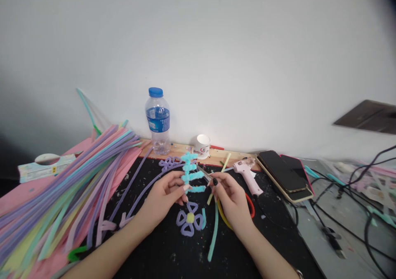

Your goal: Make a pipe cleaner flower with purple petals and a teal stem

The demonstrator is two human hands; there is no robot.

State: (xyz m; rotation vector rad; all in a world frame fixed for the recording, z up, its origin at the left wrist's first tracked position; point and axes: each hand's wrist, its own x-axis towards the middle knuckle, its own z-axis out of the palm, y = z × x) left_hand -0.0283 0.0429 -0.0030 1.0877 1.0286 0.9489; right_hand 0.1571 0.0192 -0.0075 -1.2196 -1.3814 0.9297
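My left hand pinches a turquoise pipe-cleaner piece with several short side branches, held upright above the mat. In my right hand is a pair of scissors with red and yellow handles. The blades point up and left, close to the branches; whether they touch cannot be made out. Below my hands lies a purple pipe-cleaner flower with a yellow centre. Beside it are a short blue-green piece and a longer green strip. My right fingers partly hide the scissors.
A bundle of pastel pipe cleaners spreads across the left. At the back stand a water bottle and a paper cup. A pink glue gun, phones and black cables lie to the right on the black mat and grey surface.
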